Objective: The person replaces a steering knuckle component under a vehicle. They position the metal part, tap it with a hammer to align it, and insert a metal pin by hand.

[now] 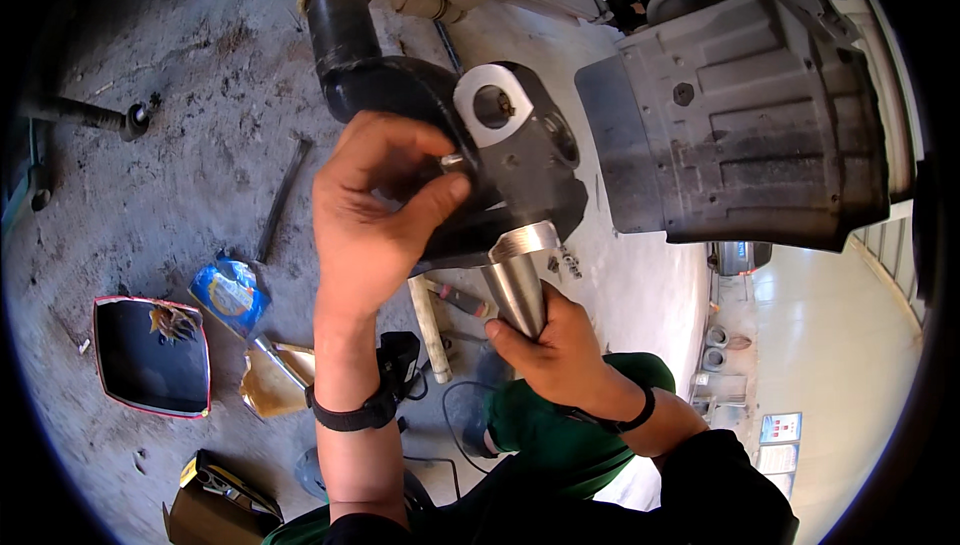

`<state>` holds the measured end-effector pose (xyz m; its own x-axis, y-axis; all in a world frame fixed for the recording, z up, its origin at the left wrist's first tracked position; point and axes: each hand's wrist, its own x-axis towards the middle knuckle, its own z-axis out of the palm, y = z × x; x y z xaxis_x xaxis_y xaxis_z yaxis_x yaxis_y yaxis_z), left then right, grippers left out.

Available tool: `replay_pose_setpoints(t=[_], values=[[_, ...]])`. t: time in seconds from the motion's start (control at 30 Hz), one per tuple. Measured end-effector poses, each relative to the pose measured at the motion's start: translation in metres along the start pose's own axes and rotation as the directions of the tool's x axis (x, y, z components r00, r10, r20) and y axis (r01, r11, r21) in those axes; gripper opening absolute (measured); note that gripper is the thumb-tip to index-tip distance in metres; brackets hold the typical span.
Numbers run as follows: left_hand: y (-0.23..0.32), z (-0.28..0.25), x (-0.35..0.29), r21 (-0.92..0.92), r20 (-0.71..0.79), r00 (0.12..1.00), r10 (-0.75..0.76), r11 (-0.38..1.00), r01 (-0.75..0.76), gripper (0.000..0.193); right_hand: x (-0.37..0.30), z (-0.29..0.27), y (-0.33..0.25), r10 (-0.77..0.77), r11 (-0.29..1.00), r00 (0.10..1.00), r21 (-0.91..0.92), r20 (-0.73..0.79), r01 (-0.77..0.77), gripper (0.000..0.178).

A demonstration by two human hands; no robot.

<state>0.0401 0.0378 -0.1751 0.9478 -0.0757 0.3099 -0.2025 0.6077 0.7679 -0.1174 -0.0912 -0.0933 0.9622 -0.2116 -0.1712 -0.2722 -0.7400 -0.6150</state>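
A black steel axle end (pixel 510 160) with a bare, bright-faced round eye stands in front of me. At its left side is my left hand (pixel 372 207), thumb and fingers closed around a small silver metal fitting (pixel 452 161); its far end is hidden against the black part. Below the axle end, my right hand (pixel 555 347) grips a shiny steel pin (pixel 517 290) by its shaft. The pin is tilted, its wide, partly cut-away head upward, close beneath the black part; whether they touch I cannot tell.
A large dark fender liner (pixel 750 130) hangs at the right. On the floor at left lie a black tray (pixel 150 365) of dark liquid with a brush, a blue packet (pixel 230 295), a metal bar (pixel 283 200) and a tool box (pixel 225 505). A wooden handle (pixel 430 330) lies below the axle.
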Motion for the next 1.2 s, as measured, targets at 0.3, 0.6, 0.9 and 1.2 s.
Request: replay_pose_setpoints(t=[0.3, 0.6, 0.9, 1.2], values=[[-0.012, 0.004, -0.03, -0.213, -0.517, 0.85, -0.1, 0.977, -0.015, 0.008, 0.006, -0.011, -0.014, 0.054, 0.996, 0.994, -0.073, 0.092, -0.047, 0.031], [-0.015, 0.054, -0.095, -0.472, -0.627, 0.609, -0.485, 0.859, 0.198, 0.023, 0.006, -0.006, 0.011, -0.11, 0.992, 0.991, -0.054, 0.069, 0.114, 0.029], [0.035, 0.113, -0.115, -0.54, -0.151, 0.623, -0.767, 0.592, 0.598, 0.028, 0.002, -0.009, 0.03, -0.138, 0.932, 0.983, 0.351, 0.125, 0.086, 0.03], [-0.018, 0.167, -0.111, -0.549, -0.478, 0.667, -0.572, 0.787, 0.281, 0.036, 0.054, -0.052, 0.053, -0.245, 0.917, 0.894, 0.39, 0.375, 0.087, 0.028]])
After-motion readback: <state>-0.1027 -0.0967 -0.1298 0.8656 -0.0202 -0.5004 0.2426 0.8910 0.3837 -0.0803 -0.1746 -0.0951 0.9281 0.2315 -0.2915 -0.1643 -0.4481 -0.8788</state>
